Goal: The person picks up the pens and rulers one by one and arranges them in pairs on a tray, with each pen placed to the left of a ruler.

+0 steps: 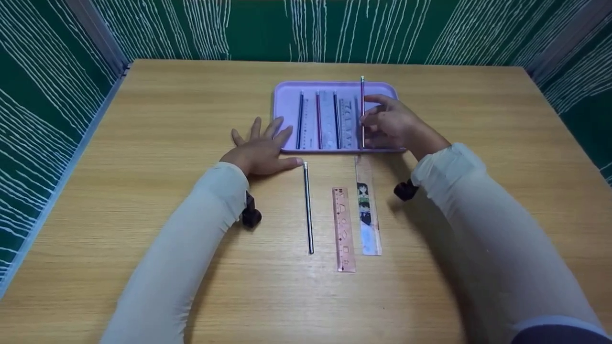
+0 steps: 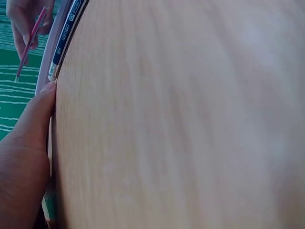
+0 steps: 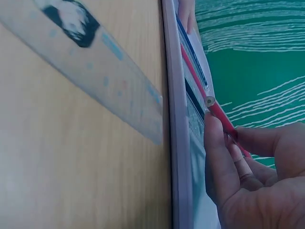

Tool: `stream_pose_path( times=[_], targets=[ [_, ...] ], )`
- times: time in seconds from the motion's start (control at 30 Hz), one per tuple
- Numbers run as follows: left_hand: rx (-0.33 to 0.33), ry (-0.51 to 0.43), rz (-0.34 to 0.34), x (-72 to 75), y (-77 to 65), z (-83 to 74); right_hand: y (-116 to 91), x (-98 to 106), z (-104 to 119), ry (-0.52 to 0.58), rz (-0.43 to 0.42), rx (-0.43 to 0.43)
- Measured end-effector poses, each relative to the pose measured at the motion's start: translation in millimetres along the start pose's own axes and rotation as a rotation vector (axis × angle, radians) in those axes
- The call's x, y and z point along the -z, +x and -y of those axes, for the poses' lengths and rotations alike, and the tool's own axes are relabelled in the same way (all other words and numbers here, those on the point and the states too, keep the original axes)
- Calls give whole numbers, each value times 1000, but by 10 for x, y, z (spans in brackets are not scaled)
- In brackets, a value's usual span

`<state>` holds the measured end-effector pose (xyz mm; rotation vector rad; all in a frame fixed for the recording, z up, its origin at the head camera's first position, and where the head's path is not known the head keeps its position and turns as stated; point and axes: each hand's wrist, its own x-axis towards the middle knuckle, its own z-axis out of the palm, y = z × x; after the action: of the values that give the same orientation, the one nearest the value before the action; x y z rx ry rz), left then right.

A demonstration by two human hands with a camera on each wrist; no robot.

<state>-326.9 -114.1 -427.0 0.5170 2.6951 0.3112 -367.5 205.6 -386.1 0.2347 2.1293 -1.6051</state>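
Observation:
My right hand (image 1: 394, 122) pinches a red pencil (image 3: 221, 117) over the right part of a purple tray (image 1: 334, 151). In the tray, pencils and clear rulers lie side by side, among them a dark pencil (image 1: 300, 119), a red one (image 1: 319, 119) and another dark one (image 1: 336, 119). With fingers spread, my left hand (image 1: 260, 153) rests at the tray's left front corner. Its thumb is at the top end of a dark pencil (image 1: 308, 210) marked HB, which lies on the table. To the right of that lie a pink ruler (image 1: 344, 229) and a clear ruler with cartoon figures (image 1: 366, 210).
The wooden table (image 1: 119, 215) is bordered by green walls (image 1: 260, 28) with white streaks at the back and sides. A small black device (image 1: 251, 212) sits at my left wrist and another (image 1: 406, 190) at my right wrist.

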Motion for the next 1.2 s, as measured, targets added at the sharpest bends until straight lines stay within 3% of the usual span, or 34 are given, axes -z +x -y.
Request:
stream_pose_path(
  times=[0.3,0.87,1.2],
  targets=[
    [-12,10,-21,1,3,-20,147,-67,-7,-112,-75,30],
    [-10,5,-15,2,12,-11,80,-275,27,-359,-274,17],
    [-12,7,-19,-6,-4,0,122,-279,-74,-446,-298,56]
  ],
)
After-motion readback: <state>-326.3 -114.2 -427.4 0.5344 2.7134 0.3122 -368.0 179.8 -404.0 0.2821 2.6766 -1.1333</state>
